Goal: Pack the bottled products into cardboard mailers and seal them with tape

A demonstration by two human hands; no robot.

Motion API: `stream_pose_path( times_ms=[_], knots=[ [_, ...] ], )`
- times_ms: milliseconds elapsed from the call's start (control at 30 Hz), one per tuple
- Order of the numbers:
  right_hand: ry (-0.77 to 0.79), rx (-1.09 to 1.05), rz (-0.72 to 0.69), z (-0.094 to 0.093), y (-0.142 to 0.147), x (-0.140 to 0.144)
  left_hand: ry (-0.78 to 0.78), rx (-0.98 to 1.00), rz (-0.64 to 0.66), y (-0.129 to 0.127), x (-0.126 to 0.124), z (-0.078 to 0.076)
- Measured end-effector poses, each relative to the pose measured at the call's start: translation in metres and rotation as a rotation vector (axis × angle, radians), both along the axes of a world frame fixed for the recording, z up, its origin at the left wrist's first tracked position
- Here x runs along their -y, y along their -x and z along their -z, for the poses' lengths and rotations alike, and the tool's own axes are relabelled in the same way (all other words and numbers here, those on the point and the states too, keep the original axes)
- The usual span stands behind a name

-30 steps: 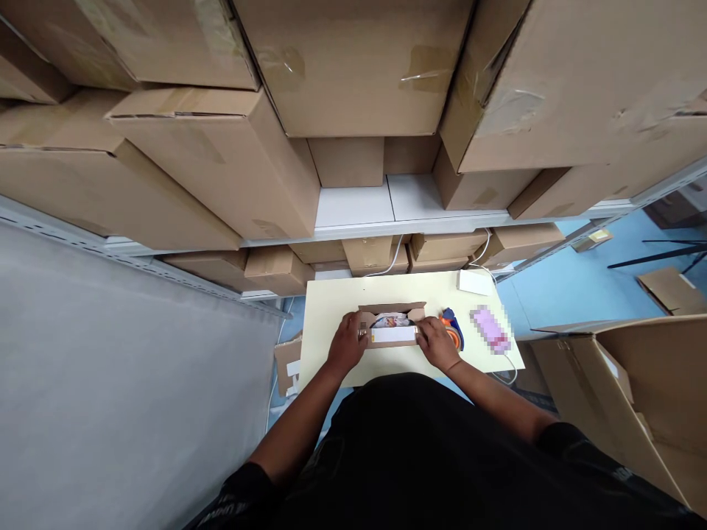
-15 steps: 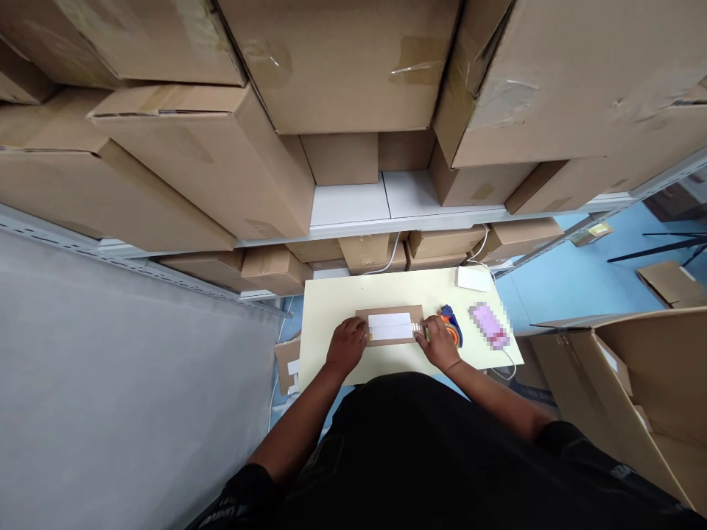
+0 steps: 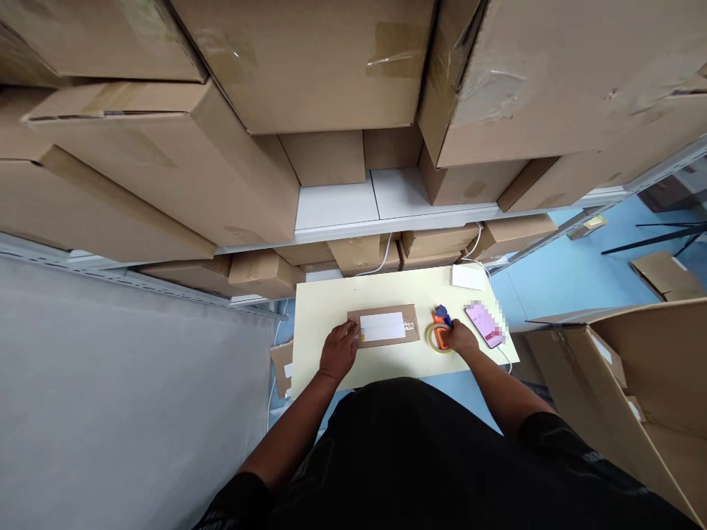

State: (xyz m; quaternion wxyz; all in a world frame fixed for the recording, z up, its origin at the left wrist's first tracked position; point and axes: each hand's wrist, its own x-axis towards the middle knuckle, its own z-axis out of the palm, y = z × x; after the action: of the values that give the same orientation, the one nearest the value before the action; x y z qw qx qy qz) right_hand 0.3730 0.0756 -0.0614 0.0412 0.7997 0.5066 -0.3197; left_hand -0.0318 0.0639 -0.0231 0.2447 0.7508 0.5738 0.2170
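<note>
Seen from above, a small cardboard box (image 3: 383, 326) lies flaps closed but untaped in the middle of the table (image 3: 331, 309), the left hand (image 3: 338, 351) resting flat on its left end, the right hand (image 3: 460, 338) gripping a tape dispenser (image 3: 440, 335) beside it.

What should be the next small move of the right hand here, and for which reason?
Probably lift the tape dispenser over to the small cardboard box. The right hand grips the dispenser beside the box; the left hand rests on the box's left end, its flaps lie flat, and no tape across the seam can be made out.
</note>
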Motion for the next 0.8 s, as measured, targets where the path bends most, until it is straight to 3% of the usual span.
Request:
stream_pose_path(
  times_ms=[133, 300, 433, 533, 667, 800],
  knots=[
    [-0.096, -0.033, 0.056, -0.008, -0.001, 0.0, -0.006, 0.038, -0.025, -0.003, 0.0, 0.0],
    [-0.448, -0.252, 0.057, -0.062, 0.008, 0.01, -0.018, 0.068, -0.038, -0.002, 0.001, 0.004],
    [-0.681, -0.331, -0.174, -0.115, 0.041, 0.001, -0.042, 0.097, -0.041, -0.003, 0.003, 0.007],
    [-0.785, -0.408, -0.442, -0.138, 0.081, -0.015, -0.092, 0.109, -0.043, -0.004, 0.005, 0.011],
    [-0.823, -0.461, -0.719, -0.14, 0.132, -0.028, -0.133, 0.108, -0.045, -0.002, 0.006, 0.016],
    [-0.765, -0.358, -0.869, -0.127, 0.156, -0.026, -0.097, 0.122, -0.053, 0.001, 0.006, 0.018]
  ],
)
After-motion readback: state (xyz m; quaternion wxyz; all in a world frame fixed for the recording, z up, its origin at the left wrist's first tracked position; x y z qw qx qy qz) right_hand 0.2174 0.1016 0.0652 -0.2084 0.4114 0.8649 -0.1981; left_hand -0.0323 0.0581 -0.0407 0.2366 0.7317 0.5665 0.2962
